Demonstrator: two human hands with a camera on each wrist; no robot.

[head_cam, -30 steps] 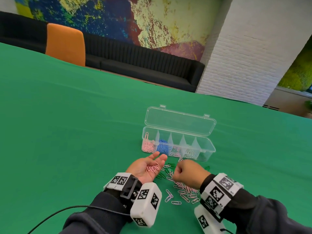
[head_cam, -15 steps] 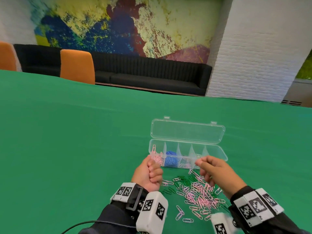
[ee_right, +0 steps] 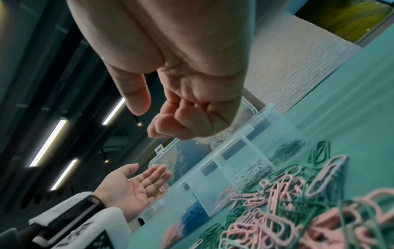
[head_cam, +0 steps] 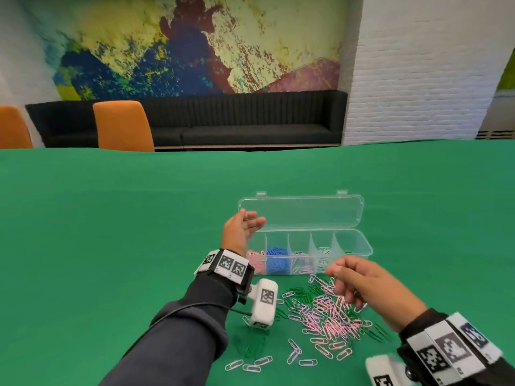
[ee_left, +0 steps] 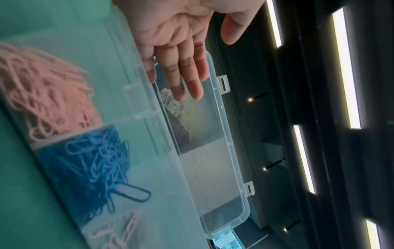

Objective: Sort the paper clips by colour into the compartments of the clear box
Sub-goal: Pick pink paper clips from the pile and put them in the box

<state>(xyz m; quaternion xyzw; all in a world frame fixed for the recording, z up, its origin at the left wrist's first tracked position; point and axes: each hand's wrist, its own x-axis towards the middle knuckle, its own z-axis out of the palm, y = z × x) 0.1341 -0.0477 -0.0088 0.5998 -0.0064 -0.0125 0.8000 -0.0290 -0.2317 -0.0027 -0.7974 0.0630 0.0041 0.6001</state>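
I read no brand name or legible text in any view; the only printed marks are the black-and-white square codes on the wrist bands (head_cam: 230, 264) and on the white camera housings, which carry no letters. My left hand (head_cam: 239, 231) is released, fingers straight and palm bare, and it is raised over the left end of the clear box (head_cam: 352, 247), in front of the box's raised lid (head_cam: 302, 210). Half a second ago this hand was a clenched fist held lower, near the box's front wall; one second ago it lay palm-up with pink clips in it. Directly below the left hand, the leftmost compartment holds the pink clips (ee_left: 42, 94), and the next compartment to the right holds the blue clips (ee_left: 89, 168). The compartment nearest my right hand holds white clips (ee_right: 253, 173). My right hand (head_cam: 367, 288) hangs with fingers loosely curled above the loose pile of clips (head_cam: 331, 316), just in front of the box's right half; I cannot see anything between its fingertips, so I cannot tell whether it is grasping a clip. It sits at much the same spot as half a second ago. The pile of pink, green and white clips lies on the green table cover (head_cam: 111, 232) between my two forearms.
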